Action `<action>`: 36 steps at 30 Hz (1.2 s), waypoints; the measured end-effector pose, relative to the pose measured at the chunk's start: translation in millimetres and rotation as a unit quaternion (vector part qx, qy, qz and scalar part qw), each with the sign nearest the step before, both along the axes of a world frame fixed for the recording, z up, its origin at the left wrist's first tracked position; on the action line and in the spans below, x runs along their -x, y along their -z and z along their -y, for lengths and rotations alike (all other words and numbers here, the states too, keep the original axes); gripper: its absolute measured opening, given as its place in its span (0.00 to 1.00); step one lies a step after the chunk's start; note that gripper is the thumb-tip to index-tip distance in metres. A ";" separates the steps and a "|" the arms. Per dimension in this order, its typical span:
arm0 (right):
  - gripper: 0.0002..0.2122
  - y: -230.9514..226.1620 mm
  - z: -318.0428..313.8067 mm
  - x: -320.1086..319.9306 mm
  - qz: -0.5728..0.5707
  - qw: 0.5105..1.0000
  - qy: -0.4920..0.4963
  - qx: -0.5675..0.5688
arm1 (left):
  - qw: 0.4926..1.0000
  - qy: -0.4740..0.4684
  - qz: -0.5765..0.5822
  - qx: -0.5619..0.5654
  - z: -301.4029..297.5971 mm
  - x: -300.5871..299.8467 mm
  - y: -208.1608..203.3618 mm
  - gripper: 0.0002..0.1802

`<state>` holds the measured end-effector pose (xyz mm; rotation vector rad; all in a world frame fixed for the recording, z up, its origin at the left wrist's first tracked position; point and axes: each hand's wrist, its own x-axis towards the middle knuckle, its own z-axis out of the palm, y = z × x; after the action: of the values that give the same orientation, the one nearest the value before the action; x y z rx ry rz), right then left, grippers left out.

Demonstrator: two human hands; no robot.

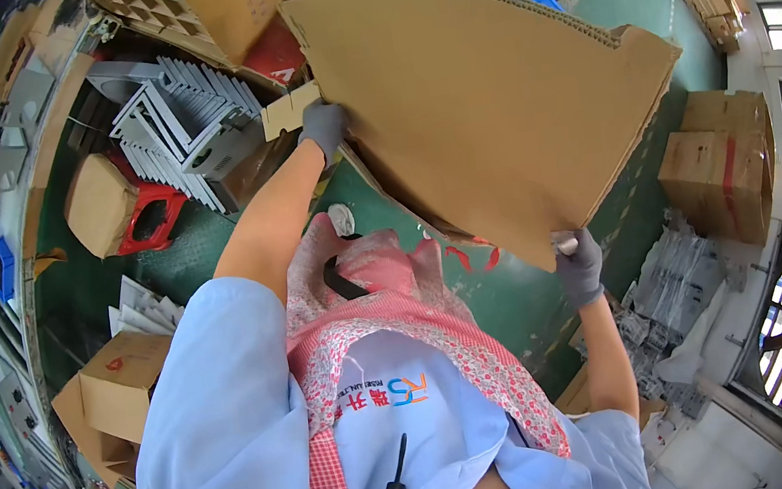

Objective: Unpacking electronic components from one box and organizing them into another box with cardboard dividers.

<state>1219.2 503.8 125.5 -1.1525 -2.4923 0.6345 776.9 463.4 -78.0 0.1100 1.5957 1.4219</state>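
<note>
Gloved hands hold a large cardboard piece

The brown cardboard (pixel 491 98) is in front of the person, above the green floor (pixel 513 317). Its long axis slants from upper left to lower right, one corner pointing right. The left hand (pixel 325 128), arm stretched forward, grips the left edge; the right hand (pixel 582 271), closer to the body, pinches the near corner. Some fingers are hidden.

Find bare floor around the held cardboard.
Green floor shows bare between the apron and right hand; another patch lies between apron and red stool. Crowded: white frames upper left, plastic-wrapped parts right of that hand.
</note>
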 end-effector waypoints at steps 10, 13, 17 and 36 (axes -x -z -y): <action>0.09 40.5 -37.0 5.4 0.072 0.989 -0.126 -0.033 | 0.994 -0.030 -0.052 0.092 -8.1 26.2 -4.1 0.11; 0.13 48.1 -22.5 1.4 0.019 0.990 -0.136 -0.036 | 0.688 0.383 -0.553 0.272 -15.1 35.3 -14.1 0.10; 0.14 60.5 -14.5 7.0 0.005 0.987 -0.155 -0.036 | 0.436 0.478 -0.730 0.220 -26.8 41.2 -24.9 0.11; 0.11 179.9 9.2 -16.7 0.008 0.992 -0.120 0.036 | 0.390 0.598 -0.642 0.279 -37.0 77.9 -1.4 0.12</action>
<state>1235.9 494.6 -54.4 -0.8907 -2.6641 0.7880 699.1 500.4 -76.6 1.8874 2.0331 -0.7901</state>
